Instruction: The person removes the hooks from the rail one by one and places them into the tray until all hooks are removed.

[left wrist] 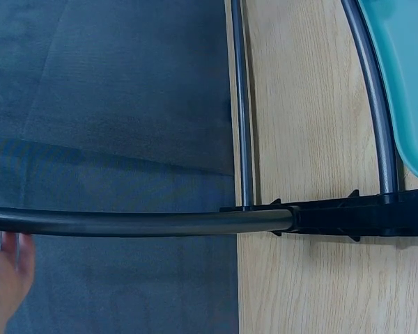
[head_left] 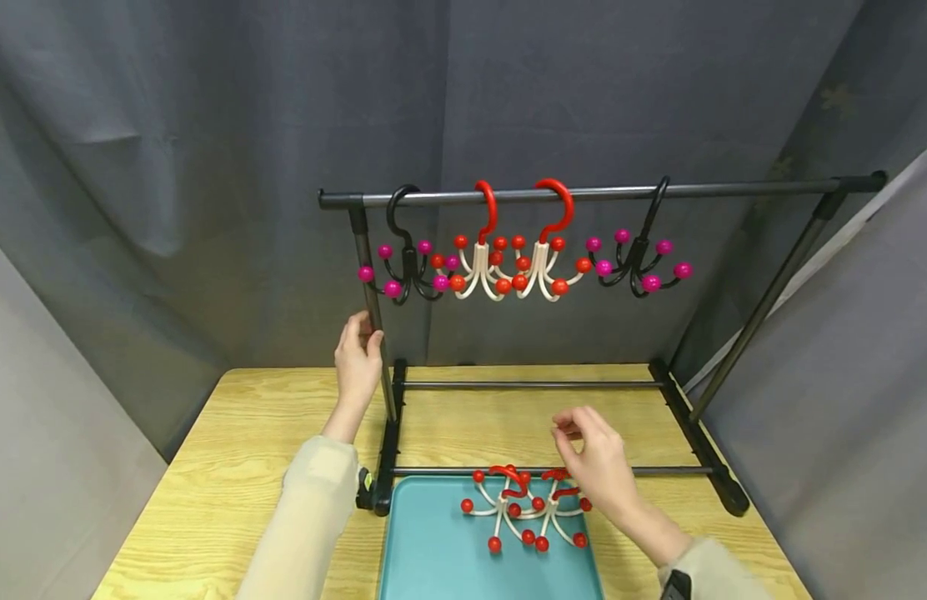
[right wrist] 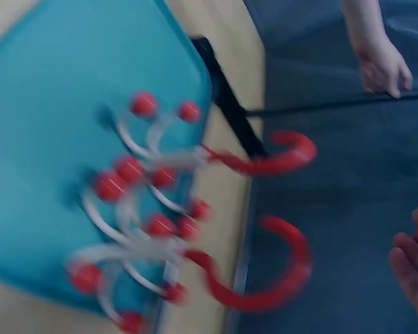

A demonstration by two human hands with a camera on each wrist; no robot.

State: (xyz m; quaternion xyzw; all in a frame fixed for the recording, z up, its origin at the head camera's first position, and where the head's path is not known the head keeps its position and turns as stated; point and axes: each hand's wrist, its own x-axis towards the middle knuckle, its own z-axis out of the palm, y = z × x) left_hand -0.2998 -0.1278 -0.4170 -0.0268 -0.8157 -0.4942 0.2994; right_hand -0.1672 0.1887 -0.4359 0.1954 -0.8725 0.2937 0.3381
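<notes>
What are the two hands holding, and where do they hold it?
The left hand grips the rack's left upright pole about halfway up. The right hand holds nothing; it hovers above the red-and-white hooks on the teal tray.

1. Left hand (head_left: 358, 360): raised ahead of the body, forearm extended forward in a pale sleeve, fingers (head_left: 356, 330) curled lightly with tips pointing upward.
2. Right hand (head_left: 597, 460): held lower, palm down, fingers (head_left: 566, 431) loosely bent toward the thumb, gripping nothing.
</notes>
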